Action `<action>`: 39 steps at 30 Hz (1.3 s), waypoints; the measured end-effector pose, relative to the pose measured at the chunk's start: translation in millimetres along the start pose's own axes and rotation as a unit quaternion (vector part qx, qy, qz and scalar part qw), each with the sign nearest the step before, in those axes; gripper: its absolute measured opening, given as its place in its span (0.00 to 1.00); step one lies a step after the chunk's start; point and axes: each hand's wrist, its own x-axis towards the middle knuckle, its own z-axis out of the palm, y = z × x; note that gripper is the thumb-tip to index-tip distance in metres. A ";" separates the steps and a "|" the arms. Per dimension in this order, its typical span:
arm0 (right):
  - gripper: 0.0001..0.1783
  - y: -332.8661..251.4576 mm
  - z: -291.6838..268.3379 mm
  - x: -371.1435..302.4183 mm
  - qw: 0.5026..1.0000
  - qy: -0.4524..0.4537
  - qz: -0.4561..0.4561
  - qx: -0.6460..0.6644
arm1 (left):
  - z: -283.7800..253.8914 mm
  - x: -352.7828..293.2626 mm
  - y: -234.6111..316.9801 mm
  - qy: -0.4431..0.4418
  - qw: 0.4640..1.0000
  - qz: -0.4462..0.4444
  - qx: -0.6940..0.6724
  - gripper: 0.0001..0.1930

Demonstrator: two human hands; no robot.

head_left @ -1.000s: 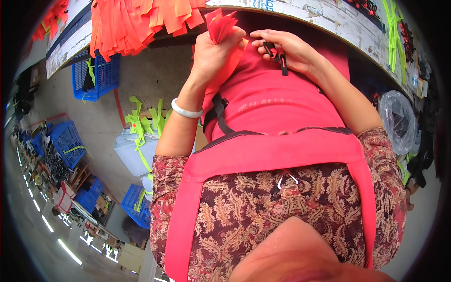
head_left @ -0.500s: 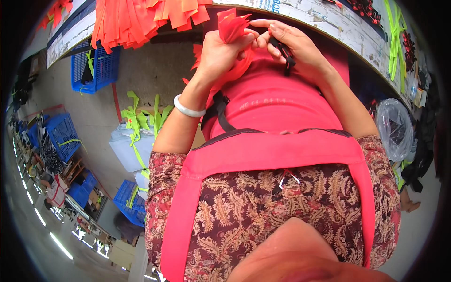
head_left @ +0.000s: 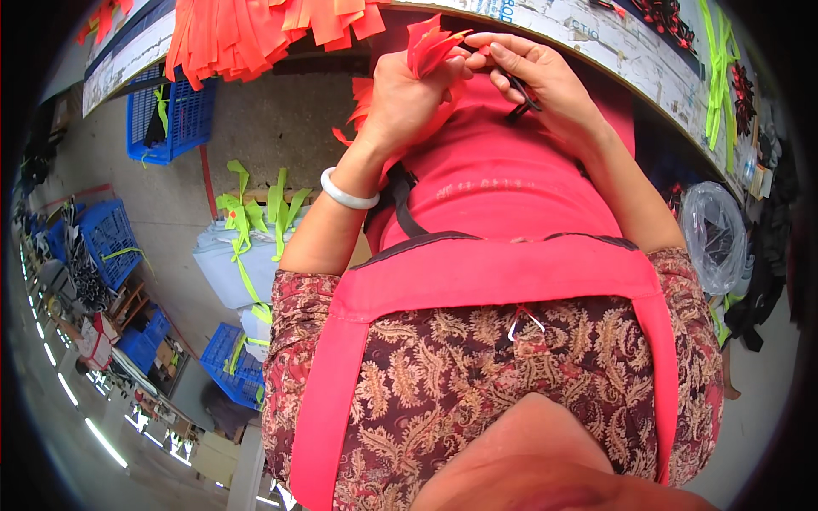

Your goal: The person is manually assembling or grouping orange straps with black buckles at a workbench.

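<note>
along the top right, a curved table edge (head_left: 630, 64) papered with pale printed sheets, small print too fine to tell, with a small blue patch at its upper rim. across the top left, a row of orange fabric strips (head_left: 256, 34) hanging over a long white label band (head_left: 128, 60). below that, a blue plastic crate (head_left: 166, 111) on the grey floor, with more blue crates (head_left: 102, 238) further left and lower down. near the middle left, a pale stack of sacks (head_left: 230, 264) draped with neon-green straps (head_left: 256, 209). at the far right, a clear plastic bag (head_left: 716, 234), rounded and crumpled, beside dark bundles. more green straps (head_left: 720, 60) lying over the table at the upper right.

left hand (head_left: 409, 94) clenched around a bunch of red fabric pieces (head_left: 430, 47), tips fanning up above the thumb, more red ends poking out below the fist to the left. white bangle (head_left: 348, 194) on that wrist. right hand (head_left: 537, 81) just beside, fingertips pinched on the bunch's upper edge, with a small black tool (head_left: 521, 94) gripped against the palm; kind of tool too small to tell. both hands raised over a red apron (head_left: 503, 196), close under the table edge.

against half a second ago: hands in much the same grip, bunch standing a little higher in the fist, right fingertips closer onto the red tips.
</note>
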 end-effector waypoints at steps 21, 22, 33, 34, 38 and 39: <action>0.15 11.0 13.3 -2.1 0.999 0.003 0.045 -0.004 | 0.4 -3.0 -6.1 -0.016 0.999 0.047 0.006 0.04; 0.16 9.5 14.1 -2.9 0.999 -0.004 0.047 -0.009 | -1.0 -2.3 -6.3 -0.018 0.999 0.047 0.006 0.04; 0.13 0.3 3.1 3.1 0.998 -0.015 0.055 0.012 | -16.8 8.4 10.1 -0.014 0.994 0.103 -0.038 0.05; 0.13 -4.2 3.8 3.1 0.998 -0.016 0.053 0.013 | -16.7 8.7 16.4 -0.002 0.995 0.103 -0.017 0.05; 0.10 -11.7 11.6 3.1 0.991 0.051 -0.074 -0.104 | -27.0 9.3 25.7 -0.010 0.997 0.039 -0.062 0.06; 0.10 -11.1 16.4 2.1 0.983 0.034 -0.117 -0.136 | -27.7 8.9 24.8 -0.018 0.997 0.007 -0.077 0.06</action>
